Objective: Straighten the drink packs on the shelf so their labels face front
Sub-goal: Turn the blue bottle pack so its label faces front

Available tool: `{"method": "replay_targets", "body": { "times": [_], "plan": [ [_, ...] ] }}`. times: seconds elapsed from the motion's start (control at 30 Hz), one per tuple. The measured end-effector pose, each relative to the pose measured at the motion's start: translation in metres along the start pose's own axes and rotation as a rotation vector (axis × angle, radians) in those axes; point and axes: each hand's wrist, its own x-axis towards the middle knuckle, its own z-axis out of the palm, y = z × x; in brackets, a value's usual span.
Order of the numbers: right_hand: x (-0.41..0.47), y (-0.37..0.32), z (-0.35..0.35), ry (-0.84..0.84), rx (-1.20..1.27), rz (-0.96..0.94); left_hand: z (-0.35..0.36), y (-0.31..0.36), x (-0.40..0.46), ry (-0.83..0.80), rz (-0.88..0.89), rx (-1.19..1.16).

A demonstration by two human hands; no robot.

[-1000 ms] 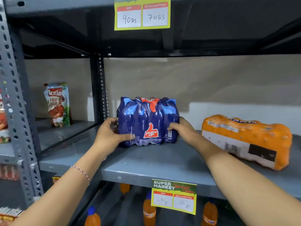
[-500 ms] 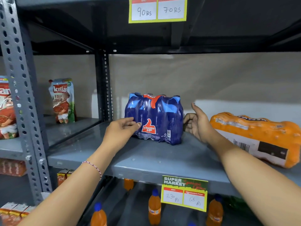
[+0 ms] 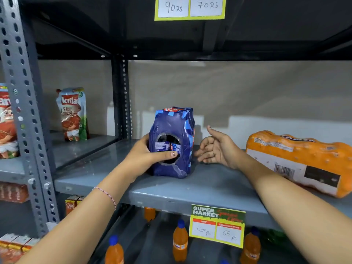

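Note:
A blue shrink-wrapped drink pack (image 3: 171,126) stands upright on the grey shelf (image 3: 205,185) with its narrow end toward me; a torn hole in the wrap shows a bottle inside. My left hand (image 3: 146,156) grips that near end, thumb across the hole. Just right of the pack hovers my right hand (image 3: 217,149), fingers spread, holding nothing and apart from the wrap. An orange drink pack (image 3: 297,161) lies on its side at the right of the same shelf, barcode panel facing front.
A perforated grey upright (image 3: 24,115) and a dark post (image 3: 122,96) bound the shelf at left. Sauce pouches (image 3: 73,113) stand on the neighbouring shelf. Orange bottles (image 3: 180,242) stand on the shelf below, behind a yellow price tag (image 3: 217,225). Another shelf hangs overhead.
The blue pack has been turned about a quarter turn: its logo face, front a second ago, now points right. My right hand has let go and drawn off to the right.

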Motion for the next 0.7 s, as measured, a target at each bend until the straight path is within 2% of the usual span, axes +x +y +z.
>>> {"method": "replay_targets", "body": {
  "times": [0.1, 0.23, 0.3, 0.37, 0.57, 0.63, 0.7],
  "plan": [
    [0.003, 0.003, -0.005, 0.158, -0.034, -0.074, -0.013, -0.002, 0.002, 0.035, -0.082, -0.196],
    [0.009, 0.006, -0.009, 0.336, -0.123, -0.150, -0.022, -0.007, 0.009, 0.308, -0.169, -0.343],
    [0.012, 0.009, -0.009, 0.374, -0.184, -0.160, -0.027, -0.012, 0.015, 0.515, -0.209, -0.274],
    [0.013, 0.010, -0.007, 0.385, -0.211, -0.173, -0.028, -0.016, 0.021, 0.621, -0.210, -0.110],
    [0.012, 0.006, -0.006, 0.288, -0.174, -0.144, -0.009, -0.003, 0.020, 0.466, -0.107, -0.067],
    [0.010, 0.004, -0.008, 0.282, -0.251, -0.151, -0.009, -0.002, 0.019, 0.389, -0.148, 0.074],
    [0.006, 0.002, -0.008, 0.274, -0.315, -0.176, -0.011, -0.005, 0.020, 0.299, -0.145, 0.310]
  ]
}}
